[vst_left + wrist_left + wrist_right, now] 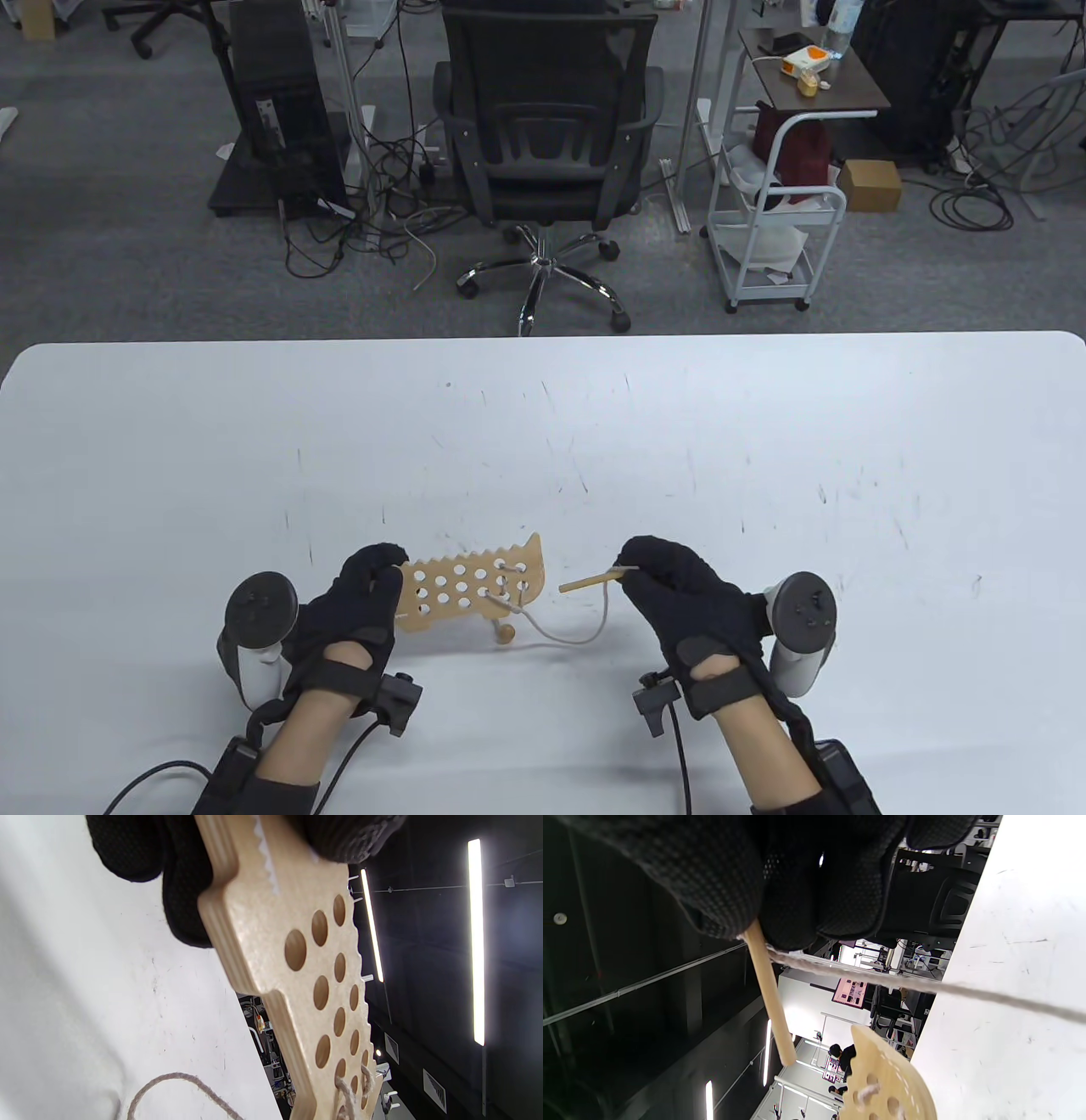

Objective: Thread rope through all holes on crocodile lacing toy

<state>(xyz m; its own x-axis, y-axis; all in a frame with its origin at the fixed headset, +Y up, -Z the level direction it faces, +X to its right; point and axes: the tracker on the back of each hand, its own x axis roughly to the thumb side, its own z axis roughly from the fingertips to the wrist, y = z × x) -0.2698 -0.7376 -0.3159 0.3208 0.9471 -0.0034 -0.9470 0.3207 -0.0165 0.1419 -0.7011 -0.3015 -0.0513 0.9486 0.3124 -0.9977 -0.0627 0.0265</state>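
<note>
Scuffed white table point(764, 407), grey carpet floor point(110, 255), black office chair point(543, 127), white trolley point(776, 221), ceiling strip lights point(474, 942)

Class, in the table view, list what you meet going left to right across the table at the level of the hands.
left hand → crocodile lacing toy → wooden needle → right hand
</note>
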